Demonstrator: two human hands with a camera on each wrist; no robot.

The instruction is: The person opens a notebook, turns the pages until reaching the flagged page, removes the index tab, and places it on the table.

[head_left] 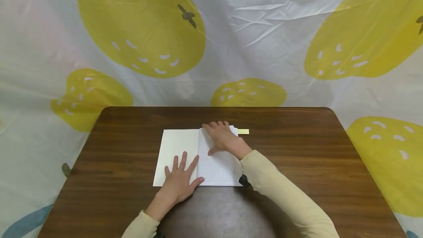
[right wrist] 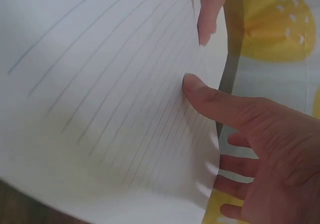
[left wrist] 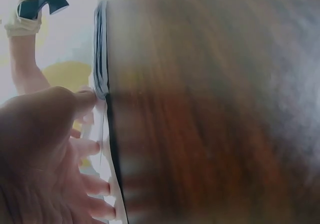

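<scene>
An open notebook (head_left: 185, 157) lies flat on the brown table (head_left: 297, 164). My left hand (head_left: 180, 181) rests with straight, spread fingers on the blank left page near the spine; in the left wrist view the left hand (left wrist: 50, 154) lies beside the notebook's edge (left wrist: 101, 59). My right hand (head_left: 221, 137) is at the top of the lined right page (head_left: 219, 168). In the right wrist view the right hand (right wrist: 260, 149) holds that lined page (right wrist: 100, 84), lifted, with the thumb (right wrist: 210, 97) on its face and fingers behind it.
A small yellow tab (head_left: 243, 131) sticks out at the notebook's top right corner. A white sheet with yellow fruit shapes (head_left: 142, 28) hangs behind the table and around it. The table's far edge (head_left: 214, 108) is close behind the notebook.
</scene>
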